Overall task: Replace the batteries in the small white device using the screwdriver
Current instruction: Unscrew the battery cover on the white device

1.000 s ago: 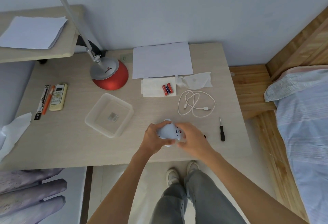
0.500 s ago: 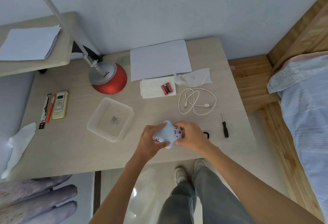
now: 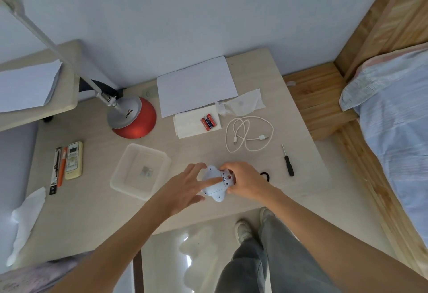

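right hand [image 3: 246,182] gripping device [image 3: 215,190], near desk [image 3: 92,211] edge

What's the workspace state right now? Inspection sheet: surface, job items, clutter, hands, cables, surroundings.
Surface: light wood-grain table, items spread across it.
Job's things: small white device held at the near edge; screwdriver lying untouched to its right; red batteries on a white napkin further back.
Clutter: clear plastic container, remote, pens, red lamp base, paper sheet, crumpled tissue, black ring.
Hands: left hand has its fingers extended, one fingertip on the device; right hand grips the device.
Cables: white cable coiled loose between batteries and screwdriver.
Surroundings: bed at right; side shelf with paper at left.
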The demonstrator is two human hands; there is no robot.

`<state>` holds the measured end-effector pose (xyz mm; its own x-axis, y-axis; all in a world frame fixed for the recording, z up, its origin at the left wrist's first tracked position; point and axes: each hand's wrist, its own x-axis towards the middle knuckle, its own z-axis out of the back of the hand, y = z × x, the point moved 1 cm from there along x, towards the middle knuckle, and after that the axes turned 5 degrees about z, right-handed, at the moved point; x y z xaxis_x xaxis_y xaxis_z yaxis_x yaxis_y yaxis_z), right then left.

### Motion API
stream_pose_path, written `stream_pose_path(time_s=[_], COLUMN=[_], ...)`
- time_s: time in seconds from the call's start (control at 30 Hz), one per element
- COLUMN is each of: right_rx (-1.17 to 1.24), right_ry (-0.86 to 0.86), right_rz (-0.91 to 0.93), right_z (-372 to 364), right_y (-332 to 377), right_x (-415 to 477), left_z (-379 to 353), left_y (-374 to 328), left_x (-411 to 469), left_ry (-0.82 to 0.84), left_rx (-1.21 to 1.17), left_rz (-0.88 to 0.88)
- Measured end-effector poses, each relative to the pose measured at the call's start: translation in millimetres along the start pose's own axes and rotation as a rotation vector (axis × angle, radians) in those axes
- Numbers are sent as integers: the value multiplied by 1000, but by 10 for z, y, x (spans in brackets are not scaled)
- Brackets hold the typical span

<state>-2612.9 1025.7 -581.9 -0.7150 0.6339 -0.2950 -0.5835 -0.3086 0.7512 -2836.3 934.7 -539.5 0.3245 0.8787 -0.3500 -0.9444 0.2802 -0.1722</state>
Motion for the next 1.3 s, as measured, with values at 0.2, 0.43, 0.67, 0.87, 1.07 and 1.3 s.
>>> stream_pose_path(time_s=[0.2, 0.43, 0.67, 0.87, 1.07, 1.3], right_rx=[-23, -49, -75, -68, -79, -102], right_ry=[9, 17, 25, 38, 36, 24], right_rz=[-1, 30, 42, 33, 36, 17], right_z=[18, 29, 39, 28, 14, 7], right_y=[4, 24, 40, 18, 6, -11], right_x=[12, 41, 58, 65, 56, 60], left_z=[-14, -14, -1, -4, -128, -236], left_y=[-48, -33, -76, -95, -97, -217], left_x=[188, 265, 283, 298, 198, 38], left_ry=[17, 60, 59, 50, -21, -146], left_rx=[-36, -114, -97, -90, -189, -257], left_rz=[-55, -28, -35, -29, 11, 75])
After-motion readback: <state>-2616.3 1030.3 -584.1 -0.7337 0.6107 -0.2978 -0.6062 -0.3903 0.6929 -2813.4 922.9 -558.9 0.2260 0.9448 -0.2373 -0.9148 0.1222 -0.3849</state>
